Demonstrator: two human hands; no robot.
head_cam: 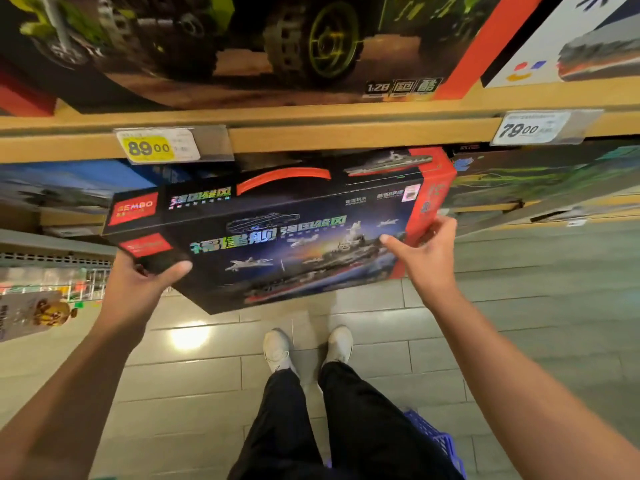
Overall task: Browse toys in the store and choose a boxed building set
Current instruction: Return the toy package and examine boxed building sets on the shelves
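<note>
A dark boxed building set (277,237) with an aircraft carrier picture, red corners and a red carry handle is held out in front of the shelf, partly under the wooden shelf board. My left hand (145,282) grips its lower left corner, thumb on the front face. My right hand (426,251) holds the red right end, thumb lying on the front and fingers curled round the edge.
The wooden shelf edge (311,133) carries price tags 89.00 (152,147) and 79.00 (530,128). A large car set box (277,46) stands above. More boxes lie left and right on the lower shelf. A blue basket (436,441) sits by my feet on the tiled floor.
</note>
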